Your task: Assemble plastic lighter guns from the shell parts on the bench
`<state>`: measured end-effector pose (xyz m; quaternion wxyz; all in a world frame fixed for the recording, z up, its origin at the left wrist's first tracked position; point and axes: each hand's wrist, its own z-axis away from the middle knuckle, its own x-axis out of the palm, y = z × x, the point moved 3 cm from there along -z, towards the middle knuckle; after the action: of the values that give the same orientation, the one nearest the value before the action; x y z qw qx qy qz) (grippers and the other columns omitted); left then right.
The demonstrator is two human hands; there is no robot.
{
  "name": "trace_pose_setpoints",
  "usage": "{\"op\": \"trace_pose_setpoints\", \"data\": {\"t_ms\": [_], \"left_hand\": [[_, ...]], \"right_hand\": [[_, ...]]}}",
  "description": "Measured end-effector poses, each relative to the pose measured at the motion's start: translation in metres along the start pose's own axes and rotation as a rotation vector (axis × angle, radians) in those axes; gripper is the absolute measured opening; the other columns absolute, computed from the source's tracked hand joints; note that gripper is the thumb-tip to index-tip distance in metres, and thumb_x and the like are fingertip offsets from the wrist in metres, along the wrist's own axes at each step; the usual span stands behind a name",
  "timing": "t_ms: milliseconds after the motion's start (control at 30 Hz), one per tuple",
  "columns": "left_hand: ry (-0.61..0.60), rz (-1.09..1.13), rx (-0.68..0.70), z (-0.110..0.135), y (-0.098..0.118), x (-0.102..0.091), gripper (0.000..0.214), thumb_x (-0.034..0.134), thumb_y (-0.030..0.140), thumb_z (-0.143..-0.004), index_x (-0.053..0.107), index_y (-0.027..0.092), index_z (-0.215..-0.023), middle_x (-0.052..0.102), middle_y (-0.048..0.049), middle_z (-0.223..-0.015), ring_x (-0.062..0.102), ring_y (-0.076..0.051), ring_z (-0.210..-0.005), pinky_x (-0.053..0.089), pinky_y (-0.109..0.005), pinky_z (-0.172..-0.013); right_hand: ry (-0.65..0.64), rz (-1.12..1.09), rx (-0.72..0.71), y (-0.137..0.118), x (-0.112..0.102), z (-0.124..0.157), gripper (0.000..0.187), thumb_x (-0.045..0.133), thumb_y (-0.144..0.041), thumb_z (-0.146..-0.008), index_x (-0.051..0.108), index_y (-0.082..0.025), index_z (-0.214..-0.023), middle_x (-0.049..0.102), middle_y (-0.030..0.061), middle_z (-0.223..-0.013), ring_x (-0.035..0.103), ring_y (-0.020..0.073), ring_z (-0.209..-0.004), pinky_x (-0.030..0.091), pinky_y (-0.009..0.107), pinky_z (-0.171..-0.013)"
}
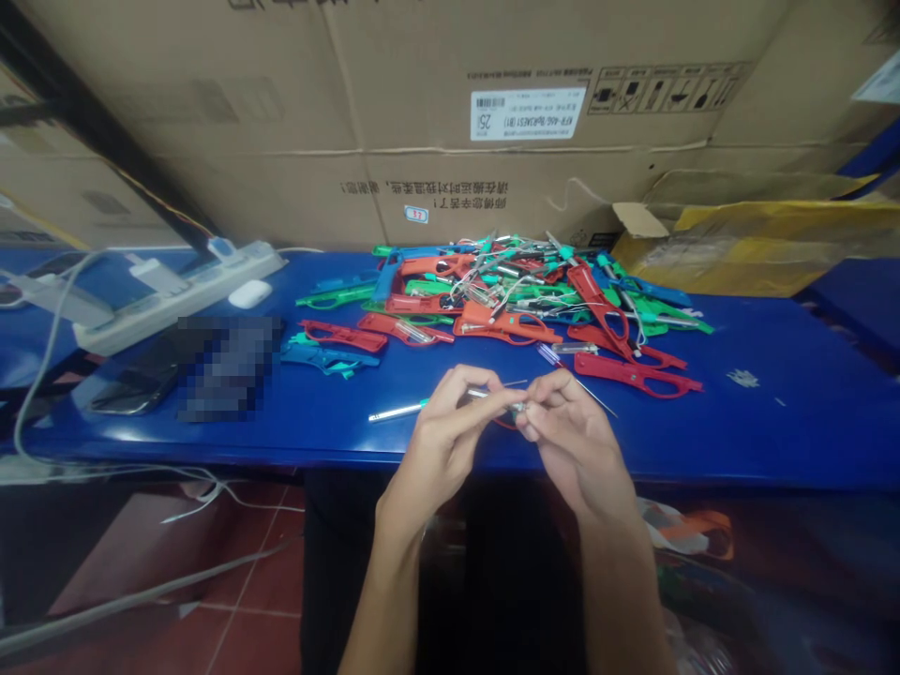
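Observation:
My left hand [450, 422] is closed around a slim metal tube [395, 412] with a green collar, like the nozzle of a long-nosed lighter. The tube sticks out to the left, just above the blue table's front edge. My right hand [573, 436] meets the left fingertips and pinches a small shiny metal part [519, 407], mostly covered by fingers. Behind the right hand a thin metal rod [597, 397] slants across the table. Farther back lies a heap of red, green and blue lighter handle shells [506, 323], mixed with metal tubes and white wires.
A white power strip [175, 295] with plugs and cables stands at the left, near a dark phone [137, 384] and a white earbud case [249, 294]. Large cardboard boxes [422, 103] form the back wall. An open taped carton [738, 248] sits at the back right.

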<state>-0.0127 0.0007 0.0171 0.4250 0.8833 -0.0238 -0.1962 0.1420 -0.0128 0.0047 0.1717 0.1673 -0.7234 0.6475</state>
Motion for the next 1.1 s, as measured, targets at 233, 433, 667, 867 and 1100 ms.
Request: {"op": "trace_pose_setpoints", "data": {"t_ms": [233,433,667,867,1100], "left_hand": [[0.156,-0.019,-0.047,0.000,-0.001,-0.004,0.033,0.055,0.016,-0.103,0.071,0.028,-0.129,0.061,-0.0062,-0.112,0.063,-0.016,-0.100,0.054,-0.028,-0.088],[0.202,-0.036,-0.091,0.000,-0.004,-0.003,0.030,0.057,0.022,-0.103,0.070,0.024,-0.130,0.067,-0.0076,-0.114,0.067,-0.017,-0.102,0.055,-0.029,-0.089],[0.269,-0.139,-0.007,0.001,-0.001,-0.001,0.026,0.064,0.020,-0.099,0.073,0.025,-0.123,0.075,-0.0051,-0.105,0.062,-0.019,-0.098,0.052,-0.034,-0.089],[0.276,-0.341,0.082,0.000,0.007,0.002,0.027,0.062,0.024,-0.101,0.074,0.030,-0.124,0.066,-0.0068,-0.135,0.048,-0.025,-0.126,0.043,-0.045,-0.106],[0.053,-0.529,0.063,-0.004,0.018,0.011,0.040,0.056,0.035,-0.103,0.059,0.033,-0.143,0.041,-0.0061,-0.164,0.032,-0.029,-0.147,0.022,-0.055,-0.122]], "right_hand": [[-0.084,0.162,-0.048,0.007,0.001,0.002,0.024,0.062,-0.040,-0.100,0.067,-0.025,-0.117,0.069,0.0021,-0.093,0.060,0.0134,-0.070,0.051,0.031,-0.070],[0.029,0.321,-0.110,0.005,0.008,0.002,0.021,0.074,-0.036,-0.091,0.070,-0.025,-0.108,0.072,0.0018,-0.092,0.063,0.0135,-0.071,0.056,0.029,-0.067],[0.041,0.343,-0.168,0.006,0.012,0.002,0.012,0.073,-0.031,-0.091,0.073,-0.026,-0.103,0.071,-0.0001,-0.087,0.063,0.0124,-0.070,0.057,0.027,-0.065],[0.128,0.350,-0.293,0.006,0.011,0.006,0.009,0.074,-0.029,-0.090,0.079,-0.027,-0.097,0.072,0.0025,-0.102,0.069,0.0146,-0.079,0.058,0.027,-0.065],[0.307,0.233,-0.320,0.008,0.002,0.014,0.018,0.073,-0.035,-0.092,0.075,-0.024,-0.106,0.078,0.0050,-0.101,0.074,0.0190,-0.091,0.061,0.034,-0.082]]}}
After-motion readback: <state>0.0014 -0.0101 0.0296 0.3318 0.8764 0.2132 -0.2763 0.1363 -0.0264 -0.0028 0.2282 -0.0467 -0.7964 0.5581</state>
